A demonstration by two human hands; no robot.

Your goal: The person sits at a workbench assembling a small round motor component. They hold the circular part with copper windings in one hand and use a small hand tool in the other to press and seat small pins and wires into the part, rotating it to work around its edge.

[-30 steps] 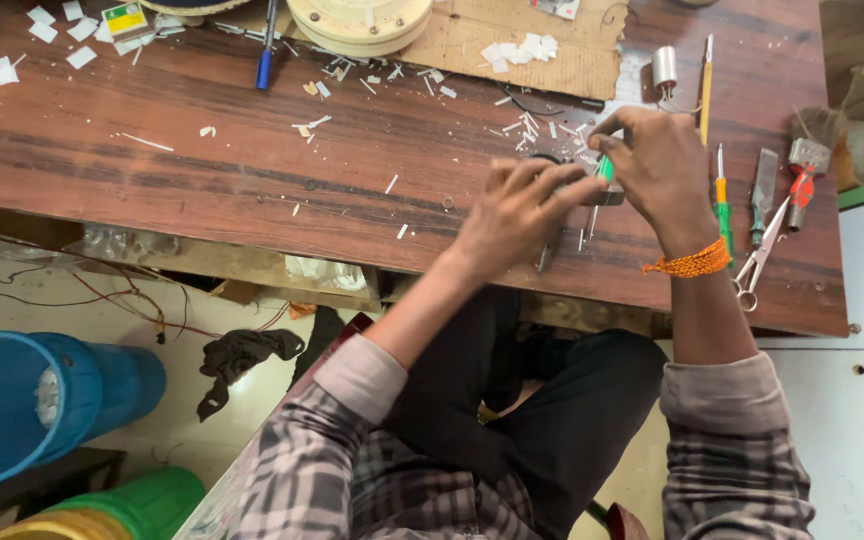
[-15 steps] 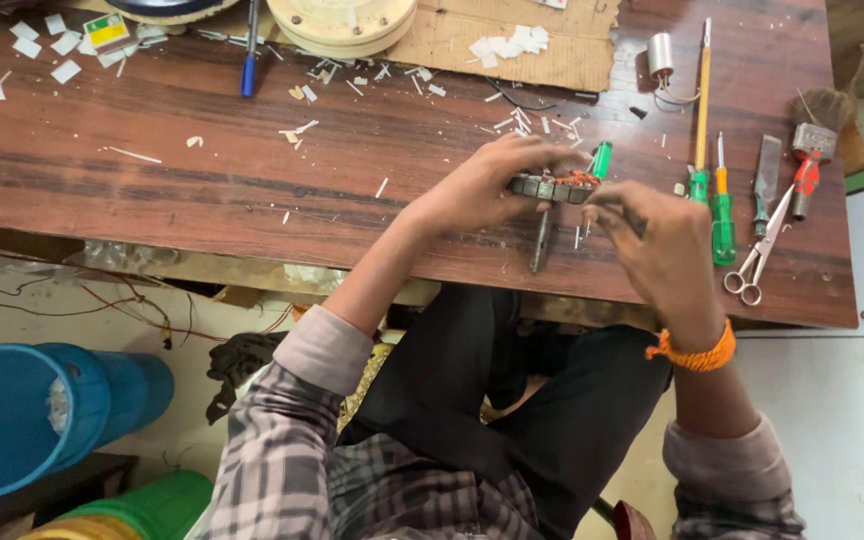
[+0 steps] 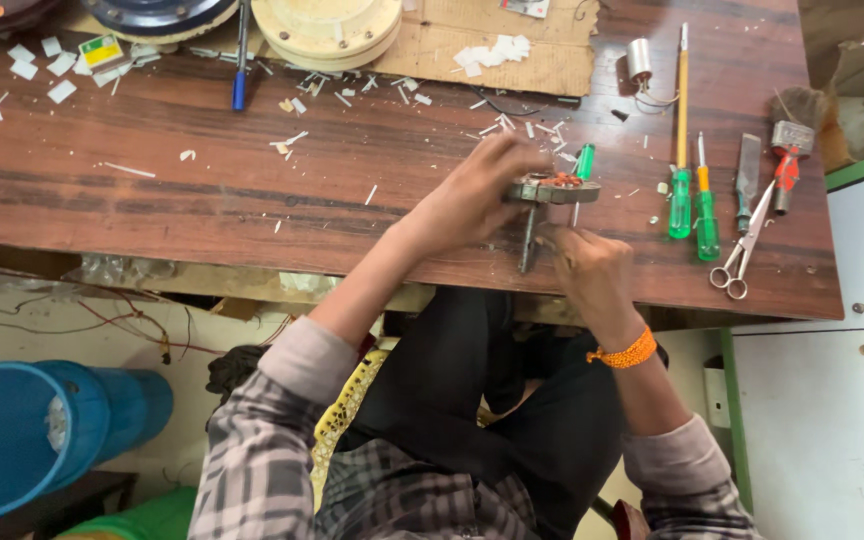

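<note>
A small round metal motor part [image 3: 558, 189] with copper windings on top and a shaft pointing down sits above the wooden workbench [image 3: 252, 200]. My left hand [image 3: 482, 190] grips the side of its disc. Just below it, my right hand [image 3: 587, 270] is curled beside the shaft [image 3: 529, 240]; whether it pinches the shaft is hard to tell. A green-handled tool [image 3: 583, 160] lies behind the part.
Two green-handled screwdrivers [image 3: 692, 205], a chisel [image 3: 747, 170], a red-handled tool [image 3: 787, 165] and scissors [image 3: 742, 255] lie at the right. White paper scraps litter the bench. A cream disc [image 3: 327, 30] and cardboard [image 3: 512, 45] lie at the back. A blue bucket [image 3: 27, 440] stands on the floor.
My right hand has dropped from above the part, at the far side, to below it near the shaft. My left hand has stayed on the part.
</note>
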